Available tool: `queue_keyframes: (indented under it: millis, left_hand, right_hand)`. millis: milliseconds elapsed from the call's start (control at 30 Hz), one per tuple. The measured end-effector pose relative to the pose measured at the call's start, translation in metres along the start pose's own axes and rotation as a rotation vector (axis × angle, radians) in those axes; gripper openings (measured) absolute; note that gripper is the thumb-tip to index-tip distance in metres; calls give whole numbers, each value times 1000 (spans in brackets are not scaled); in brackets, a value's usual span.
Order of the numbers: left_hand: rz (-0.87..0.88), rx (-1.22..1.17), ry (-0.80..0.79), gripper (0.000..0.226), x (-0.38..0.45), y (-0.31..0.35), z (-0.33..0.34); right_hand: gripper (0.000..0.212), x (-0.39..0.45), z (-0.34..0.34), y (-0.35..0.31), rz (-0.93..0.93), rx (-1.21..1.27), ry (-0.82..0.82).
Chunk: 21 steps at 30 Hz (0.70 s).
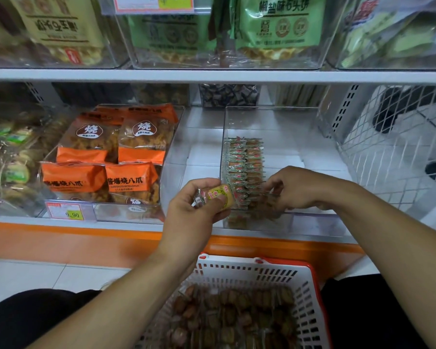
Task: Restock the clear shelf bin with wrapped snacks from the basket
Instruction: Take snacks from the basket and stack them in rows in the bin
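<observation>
Bin [275, 117], clear-walled, sits on the lower shelf [212, 229] at about 1 o'clock from the frame's middle, its front edge just behind the shelf's orange lip. Inside it, against the left wall, wrapped snacks [244, 162] stand on edge in two tight rows running front to back; the right part of its floor is bare.

At 6 o'clock, below the shelf, the basket [305, 288], white with a red rim, holds a loose heap of brown wrapped pieces [232, 316].

At 9 o'clock from the bin, well apart, a second clear tub holds orange bags [116, 157], with a price tag [64, 211] reading 9.90 clipped to its front. A bare gap of shelf lies between the two tubs. At 3 o'clock a white wire mesh panel [393, 152] closes the shelf end. At 12 o'clock the upper shelf carries tubs of green bags [277, 26] and tan ones.

Right hand [297, 190] reaches over the bin's front wall, fingers curled down onto the near end of the rows; whether they pinch a piece I cannot tell, as blur hides the tips. Left hand [194, 207] hovers just outside the bin's front left corner, thumb and fingers pinching a yellow-wrapped snack [218, 196], which overlaps that corner in the view.
</observation>
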<state>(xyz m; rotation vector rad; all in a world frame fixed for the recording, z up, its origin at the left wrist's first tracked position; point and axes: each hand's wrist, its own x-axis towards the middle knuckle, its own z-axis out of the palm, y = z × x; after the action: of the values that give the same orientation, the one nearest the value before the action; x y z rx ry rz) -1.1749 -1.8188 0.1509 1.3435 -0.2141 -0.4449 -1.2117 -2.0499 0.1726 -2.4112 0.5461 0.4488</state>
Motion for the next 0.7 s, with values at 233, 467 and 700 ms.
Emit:
queue_keyframes:
  millis: [233,467,700]
  left_hand:
    - [-9,-3,9,24,0,-1,2]
    - [-21,-31,14,22,0,1,1]
    - [-44,-34,16,28,3,-3,-2]
  right_hand:
    - [53,6,9,-3,-15,75,-12]
    - [26,10,7,4,57,222,-49]
    - [24,7,15,-6,147,50,-183]
